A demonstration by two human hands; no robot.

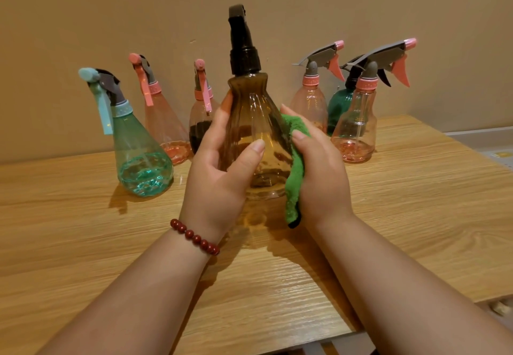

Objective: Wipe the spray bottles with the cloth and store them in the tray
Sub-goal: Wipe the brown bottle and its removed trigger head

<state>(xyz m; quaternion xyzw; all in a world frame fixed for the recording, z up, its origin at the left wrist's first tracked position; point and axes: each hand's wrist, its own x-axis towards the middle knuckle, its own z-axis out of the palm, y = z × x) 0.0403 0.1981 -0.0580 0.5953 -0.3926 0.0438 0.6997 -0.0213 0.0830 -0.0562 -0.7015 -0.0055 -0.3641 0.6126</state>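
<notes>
- Brown spray bottle (255,121), see-through with a black pump head, stood upright at the middle of the frame between both hands. Whether its base touched the worktop (83,229) could not be told.
- The left hand (219,171) grasped the bottle's left side, with the thumb laid across the front of the body and the fingers curled round behind. A bracelet (194,236) of red beads sat on that wrist.
- The right hand (319,165) clutched a green cloth (295,177) and pressed it against the bottle's right side, thumb on top of the cloth. A tail of the cloth hung down below the palm.
- Left of the hands, a teal bottle (138,143) with a pale blue trigger stood upright on the wooden worktop, the nearest of the left group.
- Behind it, close to the wall (83,7), stood the left pink bottle (163,121). Just right of that was a dark-bottomed bottle (201,121) with a pink collar, its lower part looking dark and partly hidden by the left hand.
- In the right half of the frame three more stood close together. A rear pink bottle (309,104) with a grey sprayer was beside the right hand, a dark green bottle (338,110) was further right, and a front pink bottle (358,127) partly covered the green one.
- All six stood upright, apart from the hands.
</notes>
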